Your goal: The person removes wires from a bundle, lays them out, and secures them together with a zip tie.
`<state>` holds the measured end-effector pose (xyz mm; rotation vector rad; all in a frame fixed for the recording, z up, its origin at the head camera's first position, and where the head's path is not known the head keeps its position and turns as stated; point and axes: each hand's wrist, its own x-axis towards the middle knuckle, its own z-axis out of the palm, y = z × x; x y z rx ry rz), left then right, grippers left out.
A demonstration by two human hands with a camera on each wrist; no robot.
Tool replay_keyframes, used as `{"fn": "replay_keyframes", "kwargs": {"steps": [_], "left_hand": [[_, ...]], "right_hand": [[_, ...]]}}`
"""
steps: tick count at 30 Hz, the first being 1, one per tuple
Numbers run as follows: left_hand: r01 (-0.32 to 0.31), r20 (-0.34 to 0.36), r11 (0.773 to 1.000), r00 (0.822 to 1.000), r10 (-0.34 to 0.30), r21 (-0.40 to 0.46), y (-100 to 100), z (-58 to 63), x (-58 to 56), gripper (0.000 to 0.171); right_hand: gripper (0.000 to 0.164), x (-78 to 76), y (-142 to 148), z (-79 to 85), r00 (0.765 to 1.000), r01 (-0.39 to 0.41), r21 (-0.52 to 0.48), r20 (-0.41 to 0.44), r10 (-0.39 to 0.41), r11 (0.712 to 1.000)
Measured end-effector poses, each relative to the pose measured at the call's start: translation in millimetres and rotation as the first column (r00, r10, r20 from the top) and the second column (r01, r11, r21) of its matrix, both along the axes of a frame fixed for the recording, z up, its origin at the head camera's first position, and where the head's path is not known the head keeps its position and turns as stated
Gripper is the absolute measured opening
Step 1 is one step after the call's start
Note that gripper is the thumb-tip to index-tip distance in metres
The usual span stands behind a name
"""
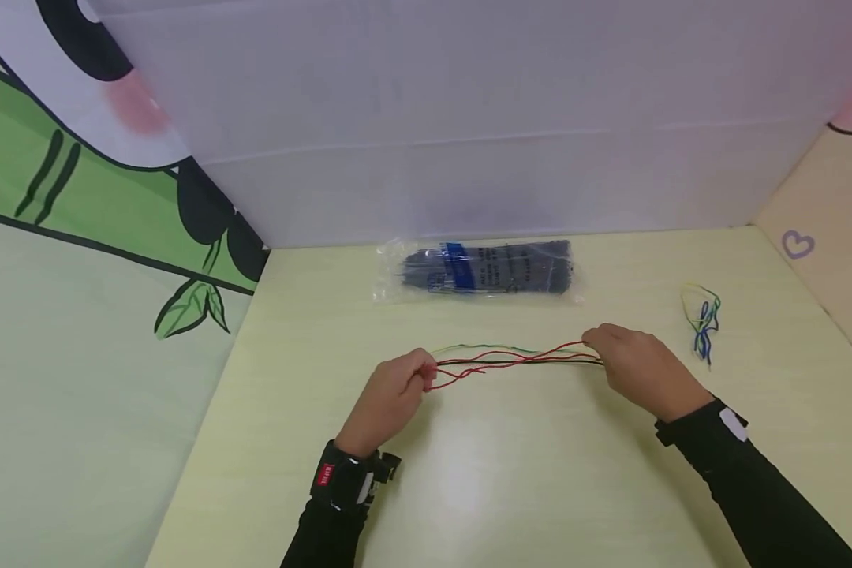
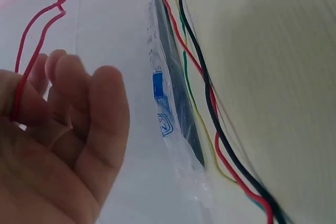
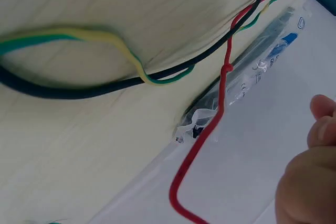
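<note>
From my end I see the red, black and yellow-green wires (image 1: 521, 361) stretched left to right across the worktop (image 1: 511, 465), long axis roughly parallel to its far edge, on the near side of a bagged dark bundle (image 1: 518, 268). The left hand (image 1: 390, 398), angled in from the near left, pinches red wire; the right hand (image 1: 642, 371), slanting in from the near right, back upward, pinches their right end.
</note>
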<state>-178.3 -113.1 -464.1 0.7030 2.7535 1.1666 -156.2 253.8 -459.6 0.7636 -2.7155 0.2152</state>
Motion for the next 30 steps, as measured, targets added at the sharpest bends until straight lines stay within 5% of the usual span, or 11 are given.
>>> {"fn": "replay_keyframes", "kwargs": {"steps": [2, 5, 7, 9, 16, 20, 23, 27, 30], "left_hand": [[0.104, -0.14, 0.987, 0.983, -0.121, -0.122, 10, 2.1, 3.5, 0.035], [0.149, -0.365, 0.947, 0.896, -0.251, -0.286, 21, 7.0, 6.6, 0.033], [0.122, -0.467, 0.94, 0.843, -0.269, -0.319, 24, 8.8, 6.5, 0.024], [0.105, -0.502, 0.952, 0.83, -0.242, -0.286, 24, 9.8, 5.9, 0.015], [0.035, -0.37, 0.999, 0.929, -0.019, 0.036, 23, 3.8, 5.4, 0.009], [-0.012, -0.34, 0.984, 0.938, 0.072, 0.175, 24, 2.2, 4.8, 0.013], [-0.009, -0.309, 0.981, 0.949, 0.07, 0.193, 21, 1.2, 3.7, 0.012], [0.024, -0.132, 0.98, 0.991, 0.003, 0.198, 13, 3.3, 3.6, 0.007], [0.081, -0.094, 0.99, 0.993, -0.07, 0.114, 6, 7.7, 2.9, 0.009]], "right_hand": [[0.026, -0.2, 4, -0.3, 0.998, 0.039, -0.026, 0.046, -0.038, 0.999], [0.026, 2.2, 7, 1.7, 0.996, 0.041, -0.029, 0.074, -0.039, 0.999], [0.026, 3.2, 9, 1.1, 0.997, 0.024, -0.034, 0.079, -0.021, 0.999], [0.026, 3.4, 9, 0.1, 0.997, 0.004, -0.035, 0.082, -0.001, 0.999], [0.025, 2.9, 7, -1.9, 0.99, -0.016, -0.058, 0.141, 0.024, 0.998], [0.024, 3.2, 7, -1.3, 0.988, -0.029, -0.082, 0.149, 0.041, 0.996], [0.023, 3.6, 10, -2.4, 0.991, -0.041, -0.086, 0.124, 0.051, 0.995], [0.02, 5.3, 20, -3.0, 0.996, -0.02, -0.104, 0.082, 0.029, 0.994], [0.02, 6.5, 26, -0.7, 0.998, -0.015, -0.128, 0.063, 0.023, 0.992]]}}
